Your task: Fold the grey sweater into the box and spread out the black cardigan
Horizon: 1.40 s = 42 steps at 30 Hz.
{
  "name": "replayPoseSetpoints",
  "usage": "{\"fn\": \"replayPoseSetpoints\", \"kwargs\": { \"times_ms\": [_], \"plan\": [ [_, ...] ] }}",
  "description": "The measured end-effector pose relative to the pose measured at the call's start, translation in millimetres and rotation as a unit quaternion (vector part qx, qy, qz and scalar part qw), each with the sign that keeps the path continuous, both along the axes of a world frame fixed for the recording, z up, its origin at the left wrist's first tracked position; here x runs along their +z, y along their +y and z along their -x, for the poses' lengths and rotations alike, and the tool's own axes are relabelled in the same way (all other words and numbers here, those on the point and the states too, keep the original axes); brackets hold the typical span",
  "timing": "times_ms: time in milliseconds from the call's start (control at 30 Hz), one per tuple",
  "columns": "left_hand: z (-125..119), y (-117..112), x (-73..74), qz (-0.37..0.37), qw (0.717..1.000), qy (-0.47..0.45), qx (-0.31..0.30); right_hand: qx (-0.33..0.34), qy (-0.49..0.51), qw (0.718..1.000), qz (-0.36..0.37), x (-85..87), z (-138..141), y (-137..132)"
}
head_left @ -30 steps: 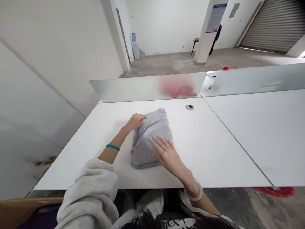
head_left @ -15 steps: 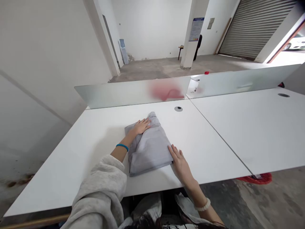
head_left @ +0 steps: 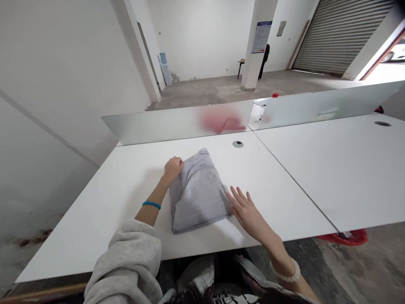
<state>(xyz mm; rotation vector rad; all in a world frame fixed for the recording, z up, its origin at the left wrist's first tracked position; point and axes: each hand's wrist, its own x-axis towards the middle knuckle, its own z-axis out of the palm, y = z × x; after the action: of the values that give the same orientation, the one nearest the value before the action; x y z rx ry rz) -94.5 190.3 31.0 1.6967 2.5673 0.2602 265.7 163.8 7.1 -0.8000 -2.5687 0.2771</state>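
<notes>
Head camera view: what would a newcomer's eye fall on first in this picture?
A folded grey garment lies in the middle of the white desk, with the left hand at its upper left edge and the right hand spread beside its right edge. Behind the desk stands a frosted divider with a blurred pink patch.

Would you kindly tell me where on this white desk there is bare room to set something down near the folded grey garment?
Free room lies on the desktop left of the left hand, and on the adjoining desk panel below the frosted divider. It is crowded around the folded grey garment, between the left hand and the right hand.
</notes>
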Motion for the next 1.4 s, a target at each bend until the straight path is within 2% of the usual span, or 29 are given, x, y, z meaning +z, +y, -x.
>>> {"fn": "replayPoseSetpoints", "kwargs": {
  "times_ms": [67,133,267,367,433,633,800,900,1000,1133,1233,1300,1400],
  "plan": [
    [-0.7,-12.7,-0.7,0.021,0.999,-0.025,0.033,-0.011,0.008,0.999,-0.029,10.4,16.4,-4.0],
    [-5.3,-21.9,-5.1,0.032,0.997,-0.050,0.049,-0.013,-0.002,0.998,-0.055,9.9,36.3,-10.6],
    [-10.7,-28.1,-12.4,0.005,0.993,-0.103,0.055,-0.041,-0.037,0.994,-0.093,-17.6,60.8,-22.6],
    [-3.6,-26.6,-11.1,-0.008,0.985,-0.169,0.046,-0.043,-0.051,0.992,-0.109,-36.5,60.4,-25.2],
    [2.2,-24.8,-10.7,-0.013,0.977,-0.208,0.039,-0.033,-0.060,0.991,-0.115,-41.3,56.6,-24.9],
    [5.3,-24.9,-22.3,-0.047,0.951,-0.299,0.061,-0.011,-0.075,0.991,-0.114,-38.3,49.9,-22.4],
    [5.9,-31.1,-29.9,-0.073,0.935,-0.337,0.080,-0.022,-0.064,0.993,-0.098,-21.7,62.9,-29.0],
    [4.9,-33.7,-32.6,-0.087,0.931,-0.344,0.082,0.022,-0.034,0.995,-0.093,-14.3,81.2,-45.8],
    [3.7,-35.1,-34.2,-0.092,0.928,-0.347,0.097,0.121,-0.026,0.988,-0.088,-21.6,94.2,-68.1],
    [3.3,-33.5,-31.9,-0.089,0.938,-0.313,0.119,0.193,-0.036,0.978,-0.074,-36.0,92.8,-87.8],
    [-1.9,-31.3,-26.2,-0.091,0.955,-0.252,0.125,0.224,-0.034,0.973,-0.053,-29.9,85.0,-88.4],
    [-13.0,-30.8,-21.4,-0.103,0.968,-0.195,0.122,0.222,-0.016,0.974,-0.035,-19.1,79.6,-81.7],
    [-44.7,-32.1,-16.8,-0.130,0.982,-0.111,0.083,0.146,0.039,0.988,-0.031,-5.4,69.3,-61.3]
  ]
}}
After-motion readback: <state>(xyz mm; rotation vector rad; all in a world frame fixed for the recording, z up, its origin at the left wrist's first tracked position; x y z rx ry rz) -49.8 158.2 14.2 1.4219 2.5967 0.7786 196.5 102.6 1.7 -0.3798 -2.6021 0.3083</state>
